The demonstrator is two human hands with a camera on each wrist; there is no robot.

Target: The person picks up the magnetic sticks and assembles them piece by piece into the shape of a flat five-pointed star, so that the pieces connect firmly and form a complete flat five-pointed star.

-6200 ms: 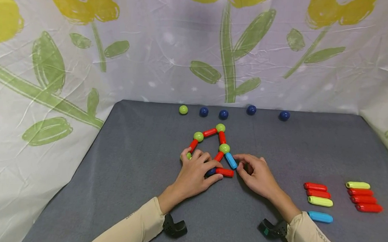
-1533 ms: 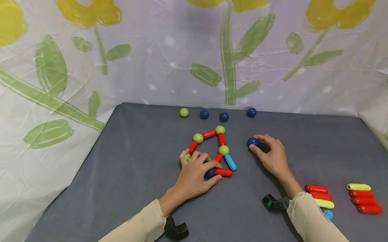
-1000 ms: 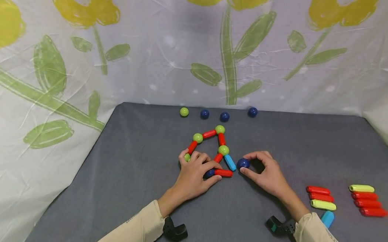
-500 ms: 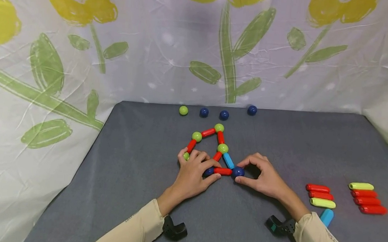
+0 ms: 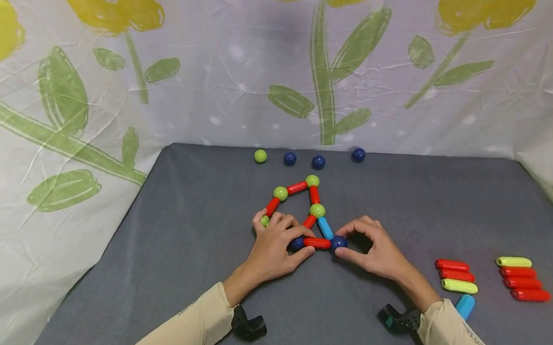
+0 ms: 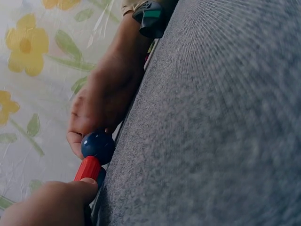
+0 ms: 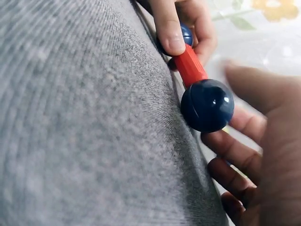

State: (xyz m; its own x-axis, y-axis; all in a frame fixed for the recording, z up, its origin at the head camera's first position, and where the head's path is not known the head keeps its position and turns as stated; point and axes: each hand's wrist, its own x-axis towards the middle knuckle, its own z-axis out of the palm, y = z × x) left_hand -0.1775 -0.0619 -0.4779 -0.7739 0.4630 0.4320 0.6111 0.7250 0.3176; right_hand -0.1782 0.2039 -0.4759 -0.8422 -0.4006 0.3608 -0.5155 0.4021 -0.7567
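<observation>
Balls and rods of a ball-and-rod building toy are joined on the grey table. My left hand (image 5: 274, 249) holds a dark blue ball (image 5: 296, 243) between thumb and finger, the thumb tip at a ridged red rod (image 5: 317, 243). Curled thumb and fingers of my right hand (image 5: 383, 255) surround another dark blue ball (image 7: 207, 105) at the rod's other end. A light blue rod (image 5: 325, 228) runs from this ball up to a green ball (image 5: 317, 210). Red rods and green balls continue the ring up and left; my left hand covers its lower left part.
One loose green ball (image 5: 260, 155) and several dark blue balls (image 5: 318, 162) line the table's back edge. Red and yellow-green rods (image 5: 522, 282) lie in two groups at right. A light blue rod (image 5: 465, 306) sits partly behind the right sleeve (image 5: 456, 336).
My right hand has taken a dark blue ball from the back right and brought it to the ends of the red and light blue rods. My left hand has stayed in place.
</observation>
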